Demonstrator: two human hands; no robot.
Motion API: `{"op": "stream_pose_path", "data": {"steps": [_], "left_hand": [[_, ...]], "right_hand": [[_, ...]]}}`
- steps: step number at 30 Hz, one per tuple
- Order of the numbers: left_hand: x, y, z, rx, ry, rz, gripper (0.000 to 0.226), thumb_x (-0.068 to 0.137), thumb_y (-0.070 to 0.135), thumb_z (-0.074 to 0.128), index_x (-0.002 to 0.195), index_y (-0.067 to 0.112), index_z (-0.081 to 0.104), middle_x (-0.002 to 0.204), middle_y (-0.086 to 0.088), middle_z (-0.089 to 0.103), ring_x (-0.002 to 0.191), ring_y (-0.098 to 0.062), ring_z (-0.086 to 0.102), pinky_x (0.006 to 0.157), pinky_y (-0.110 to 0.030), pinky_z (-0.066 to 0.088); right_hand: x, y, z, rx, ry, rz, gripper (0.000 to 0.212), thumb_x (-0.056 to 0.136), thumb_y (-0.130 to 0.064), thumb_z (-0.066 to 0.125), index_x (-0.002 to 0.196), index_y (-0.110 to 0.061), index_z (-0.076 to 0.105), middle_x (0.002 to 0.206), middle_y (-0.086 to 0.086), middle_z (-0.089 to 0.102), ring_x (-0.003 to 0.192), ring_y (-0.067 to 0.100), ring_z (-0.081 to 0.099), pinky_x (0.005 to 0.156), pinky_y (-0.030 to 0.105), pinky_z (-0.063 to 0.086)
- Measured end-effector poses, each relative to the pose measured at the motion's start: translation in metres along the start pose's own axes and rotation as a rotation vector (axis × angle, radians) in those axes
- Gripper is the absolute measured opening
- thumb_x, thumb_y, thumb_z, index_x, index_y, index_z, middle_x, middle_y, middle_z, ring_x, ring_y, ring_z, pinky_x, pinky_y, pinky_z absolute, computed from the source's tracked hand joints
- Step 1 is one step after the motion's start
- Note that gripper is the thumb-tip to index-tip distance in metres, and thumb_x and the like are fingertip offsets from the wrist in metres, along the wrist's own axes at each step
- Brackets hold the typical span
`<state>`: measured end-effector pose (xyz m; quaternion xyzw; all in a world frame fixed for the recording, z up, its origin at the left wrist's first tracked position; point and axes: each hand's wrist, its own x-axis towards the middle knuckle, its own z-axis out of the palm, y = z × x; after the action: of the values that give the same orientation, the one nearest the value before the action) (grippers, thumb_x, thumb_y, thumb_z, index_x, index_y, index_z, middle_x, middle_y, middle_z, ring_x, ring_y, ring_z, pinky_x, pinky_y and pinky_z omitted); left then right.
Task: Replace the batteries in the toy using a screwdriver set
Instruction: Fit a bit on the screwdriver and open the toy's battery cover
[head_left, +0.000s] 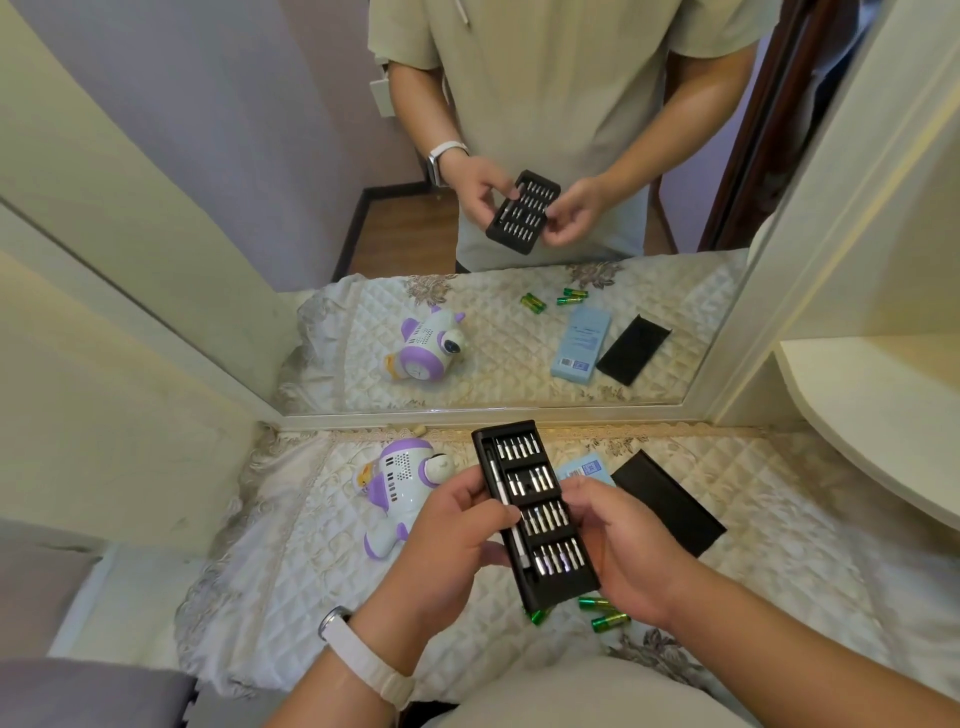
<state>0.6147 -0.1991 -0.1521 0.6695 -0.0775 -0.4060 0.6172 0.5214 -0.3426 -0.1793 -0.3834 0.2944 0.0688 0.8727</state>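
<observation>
Batteries (610, 619): green, lying loose on the quilted cloth (291, 582).
Left hand (452, 540): grips the screwdriver tray (540, 514) by its left edge, thumb on the silver driver (506, 499).
Right hand (623, 551): clamped on the right edge.
Tray position: held above the cloth between both hands, bits showing.
Toy (400, 488): on its side, left of them.
Black cover (670, 504): lying right, beside the blue box (584, 470).

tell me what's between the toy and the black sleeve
In the head view, the bit tray, held by the left hand and right hand, comes between toy and black sleeve; a blue box peeks out behind.
</observation>
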Motion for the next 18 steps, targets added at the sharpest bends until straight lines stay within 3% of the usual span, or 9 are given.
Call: {"op": "stream_pose_path", "data": {"steps": [3,5,10,14,18], "left_hand": [[-0.003,-0.001,0.001,-0.018,-0.001,0.004,0.044,0.073,0.008,0.058,0.116,0.006,0.065,0.11,-0.018,0.072,0.093,-0.029,0.071,0.077,-0.049,0.056],[-0.005,-0.001,0.004,-0.034,0.007,0.026,0.047,0.073,0.007,0.059,0.119,0.01,0.063,0.11,-0.018,0.072,0.092,-0.029,0.07,0.075,-0.048,0.057],[-0.009,-0.006,0.012,0.005,0.138,0.108,0.073,0.088,-0.009,0.059,0.135,0.043,0.038,0.104,-0.009,0.073,0.083,-0.022,0.071,0.068,-0.043,0.059],[-0.012,-0.007,0.015,0.154,0.204,0.191,0.052,0.089,-0.002,0.065,0.119,0.038,0.047,0.105,-0.013,0.065,0.072,-0.016,0.064,0.063,-0.034,0.058],[-0.011,-0.008,0.014,0.425,0.231,0.241,0.038,0.087,0.017,0.071,0.106,0.042,0.05,0.095,0.0,0.063,0.062,-0.005,0.055,0.062,-0.031,0.052]], "right_hand": [[-0.003,0.001,0.0,-0.18,-0.01,-0.067,0.023,0.084,-0.022,0.062,0.099,-0.005,0.062,0.088,0.014,0.068,0.083,0.03,0.065,0.074,0.045,0.051],[-0.007,0.0,0.001,-0.301,-0.011,-0.121,0.016,0.09,-0.015,0.062,0.103,-0.006,0.064,0.09,0.016,0.072,0.084,0.032,0.069,0.077,0.047,0.055],[-0.012,-0.007,0.0,-0.463,0.002,-0.196,0.012,0.093,-0.005,0.057,0.104,-0.006,0.063,0.088,0.012,0.075,0.08,0.027,0.072,0.073,0.041,0.058],[-0.016,-0.012,-0.003,-0.488,-0.007,-0.213,0.014,0.093,-0.003,0.057,0.104,-0.008,0.064,0.088,0.009,0.075,0.08,0.025,0.073,0.068,0.036,0.059],[-0.018,-0.014,-0.006,-0.508,-0.001,-0.222,0.015,0.093,-0.004,0.057,0.105,-0.01,0.064,0.088,0.01,0.075,0.081,0.028,0.073,0.068,0.039,0.059]]}}
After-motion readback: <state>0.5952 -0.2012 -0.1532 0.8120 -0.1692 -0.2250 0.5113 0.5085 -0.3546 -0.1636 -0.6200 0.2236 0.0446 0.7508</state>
